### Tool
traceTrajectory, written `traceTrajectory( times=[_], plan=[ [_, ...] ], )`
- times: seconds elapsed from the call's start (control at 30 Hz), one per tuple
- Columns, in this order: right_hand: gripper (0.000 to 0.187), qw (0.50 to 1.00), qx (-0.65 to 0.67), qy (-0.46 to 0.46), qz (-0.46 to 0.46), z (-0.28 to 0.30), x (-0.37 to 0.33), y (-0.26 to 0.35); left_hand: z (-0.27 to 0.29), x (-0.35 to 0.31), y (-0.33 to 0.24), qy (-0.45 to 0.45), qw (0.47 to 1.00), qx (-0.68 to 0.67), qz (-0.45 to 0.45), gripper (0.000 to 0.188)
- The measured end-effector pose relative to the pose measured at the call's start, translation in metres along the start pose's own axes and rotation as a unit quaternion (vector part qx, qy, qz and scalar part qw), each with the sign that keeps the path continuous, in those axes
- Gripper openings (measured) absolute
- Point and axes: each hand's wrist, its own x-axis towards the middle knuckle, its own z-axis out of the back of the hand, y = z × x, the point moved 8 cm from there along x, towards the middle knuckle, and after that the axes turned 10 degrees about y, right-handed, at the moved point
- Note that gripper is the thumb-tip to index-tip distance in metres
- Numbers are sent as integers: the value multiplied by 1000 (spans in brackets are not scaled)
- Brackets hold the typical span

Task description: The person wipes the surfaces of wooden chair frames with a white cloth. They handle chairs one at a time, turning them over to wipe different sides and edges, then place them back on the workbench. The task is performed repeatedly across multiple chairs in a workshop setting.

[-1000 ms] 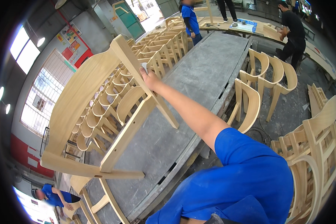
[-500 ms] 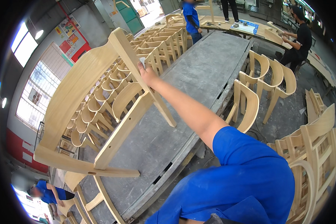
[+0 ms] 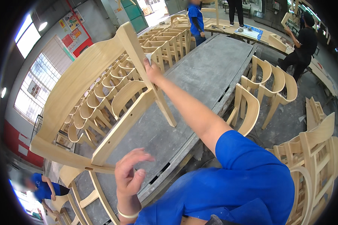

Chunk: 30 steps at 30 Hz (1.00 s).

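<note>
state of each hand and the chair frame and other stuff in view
right hand: gripping a leg of the chair frame, a small grey pad pressed under the fingers
left hand: open, fingers curled, holding nothing, beside the frame's lower rail
chair frame: tipped on its side on the grey bench
chairs on floor: upright, unfinished wood
chairs in row: lined along the bench's far side
</note>
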Motion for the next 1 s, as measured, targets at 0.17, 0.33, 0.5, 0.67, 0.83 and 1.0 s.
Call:
traceTrajectory(
  times=[0.17, 0.33, 0.5, 0.67, 0.83, 1.0],
  plan=[
    [66, 995, -61, -1, -73, 4, 3, -14, -33, 74, -136, 205, 879, -290, -316, 17],
    [73, 997, -78, -6, -21, 5, 12, -15, 2, 56, -144, -105, 789, -541, -272, 17],
    [75, 997, -63, -7, -46, 7, 17, -28, 25, 30, -110, 70, 730, -382, -562, 12],
    [75, 996, -68, -35, -47, 7, 19, -26, 40, 21, -86, 221, 740, -296, -563, 7],
    [69, 997, -67, -48, -11, 0, 21, -12, 46, 13, -74, 425, 708, -272, -494, 12],
    [69, 998, -52, -22, -1, -3, 24, -16, 91, 34, -44, 425, 809, -154, -376, 22]
  ],
)
